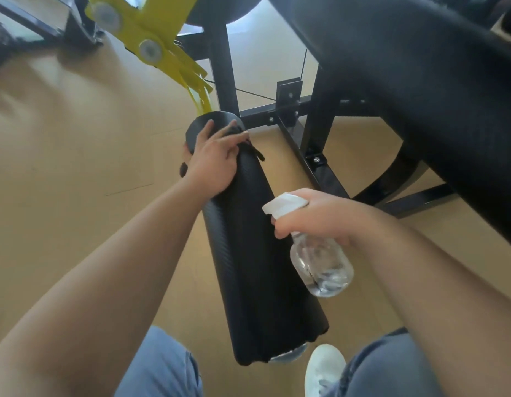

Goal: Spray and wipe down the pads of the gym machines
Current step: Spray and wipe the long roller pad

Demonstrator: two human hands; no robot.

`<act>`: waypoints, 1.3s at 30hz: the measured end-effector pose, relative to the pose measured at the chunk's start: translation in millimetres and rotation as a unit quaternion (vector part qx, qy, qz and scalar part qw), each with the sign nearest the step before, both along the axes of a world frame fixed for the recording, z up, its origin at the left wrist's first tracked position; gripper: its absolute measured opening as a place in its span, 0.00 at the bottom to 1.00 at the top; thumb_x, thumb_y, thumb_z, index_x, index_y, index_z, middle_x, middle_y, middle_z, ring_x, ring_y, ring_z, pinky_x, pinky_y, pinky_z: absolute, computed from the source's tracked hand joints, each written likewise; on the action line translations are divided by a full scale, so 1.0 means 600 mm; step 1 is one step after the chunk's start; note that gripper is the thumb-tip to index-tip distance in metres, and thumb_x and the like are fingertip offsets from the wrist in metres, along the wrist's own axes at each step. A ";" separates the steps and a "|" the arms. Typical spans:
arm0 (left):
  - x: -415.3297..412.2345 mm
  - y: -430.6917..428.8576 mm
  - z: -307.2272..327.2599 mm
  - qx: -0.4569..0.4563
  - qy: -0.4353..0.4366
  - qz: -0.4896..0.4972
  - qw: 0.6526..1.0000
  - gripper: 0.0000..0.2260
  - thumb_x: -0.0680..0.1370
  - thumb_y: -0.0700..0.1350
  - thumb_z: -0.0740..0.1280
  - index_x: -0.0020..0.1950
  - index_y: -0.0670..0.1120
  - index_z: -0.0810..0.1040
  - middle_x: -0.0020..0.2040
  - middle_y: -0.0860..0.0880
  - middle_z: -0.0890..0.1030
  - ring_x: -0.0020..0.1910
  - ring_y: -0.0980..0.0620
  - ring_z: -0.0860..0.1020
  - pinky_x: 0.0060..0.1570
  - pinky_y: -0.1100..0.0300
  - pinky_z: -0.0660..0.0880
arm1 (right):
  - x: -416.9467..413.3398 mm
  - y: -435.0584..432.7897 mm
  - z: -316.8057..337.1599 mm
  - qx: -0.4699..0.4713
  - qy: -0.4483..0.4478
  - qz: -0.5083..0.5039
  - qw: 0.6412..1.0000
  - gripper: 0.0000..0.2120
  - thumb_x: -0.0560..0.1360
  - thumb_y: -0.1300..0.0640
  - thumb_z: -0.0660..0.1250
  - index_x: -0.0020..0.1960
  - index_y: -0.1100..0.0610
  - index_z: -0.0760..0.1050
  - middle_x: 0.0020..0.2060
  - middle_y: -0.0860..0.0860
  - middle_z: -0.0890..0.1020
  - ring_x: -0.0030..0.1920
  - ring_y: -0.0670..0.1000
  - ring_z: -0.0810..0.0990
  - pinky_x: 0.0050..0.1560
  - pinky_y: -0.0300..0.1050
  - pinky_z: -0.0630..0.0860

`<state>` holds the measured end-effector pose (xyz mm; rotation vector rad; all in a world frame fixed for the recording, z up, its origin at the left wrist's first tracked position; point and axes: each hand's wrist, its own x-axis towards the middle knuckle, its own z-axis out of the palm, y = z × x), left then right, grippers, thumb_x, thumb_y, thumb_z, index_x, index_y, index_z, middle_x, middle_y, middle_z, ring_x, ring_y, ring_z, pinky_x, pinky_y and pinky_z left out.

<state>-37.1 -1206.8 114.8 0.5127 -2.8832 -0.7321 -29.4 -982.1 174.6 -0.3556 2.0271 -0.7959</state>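
Wiping a roller pad with a cloth while holding a spray bottle beside it.

A wooden floor point(76, 156) fills the view, with a black machine frame point(311, 150) standing on it and a big black seat pad point(420, 90) slanting across the upper right; a yellow arm point(151, 44) runs down to the far end of a long black roller pad point(248, 253), which stretches from the top centre toward the person's knees. The left hand point(211, 164) lies on the far end of the roller pad, fingers spread and pressing a black cloth point(243, 138) against it. The right hand point(320, 216) is just right of the pad's middle, closed around the neck of a clear spray bottle point(320, 265) with a white nozzle pointing at the pad. A white shoe point(323, 368) shows below.
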 end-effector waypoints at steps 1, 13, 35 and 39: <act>-0.015 -0.009 0.002 0.014 -0.001 0.012 1.000 0.20 0.86 0.46 0.54 0.72 0.67 0.72 0.80 0.64 0.61 0.82 0.52 0.47 0.75 0.32 0.41 | -0.006 0.001 -0.001 -0.007 0.000 0.002 1.000 0.18 0.75 0.57 0.73 0.62 0.50 0.73 0.53 0.50 0.76 0.47 0.49 0.78 0.44 0.43 0.78; -0.095 -0.110 -0.001 0.168 0.060 0.116 0.977 0.20 0.86 0.48 0.53 0.77 0.56 0.70 0.76 0.45 0.69 0.74 0.40 0.67 0.75 0.49 0.63 | -0.005 -0.016 -0.010 -0.079 0.040 0.012 0.996 0.15 0.73 0.60 0.72 0.60 0.54 0.77 0.46 0.38 0.75 0.39 0.49 0.75 0.40 0.46 0.74; 0.178 -0.042 -0.025 0.416 -0.190 0.224 0.861 0.11 0.82 0.42 0.59 0.49 0.37 0.76 0.42 0.38 0.81 0.40 0.41 0.80 0.52 0.48 0.81 | 0.069 -0.067 0.041 -0.023 0.135 0.035 0.990 0.09 0.68 0.60 0.68 0.38 0.52 0.68 0.30 0.47 0.68 0.32 0.51 0.65 0.36 0.49 0.63; 0.206 -0.062 -0.034 0.614 -0.096 0.292 0.727 0.20 0.84 0.54 0.60 0.58 0.36 0.77 0.37 0.41 0.83 0.30 0.47 0.80 0.31 0.59 0.80 | 0.072 -0.066 0.043 -0.009 0.153 0.024 0.988 0.09 0.70 0.60 0.69 0.39 0.54 0.67 0.31 0.48 0.69 0.31 0.50 0.66 0.33 0.46 0.64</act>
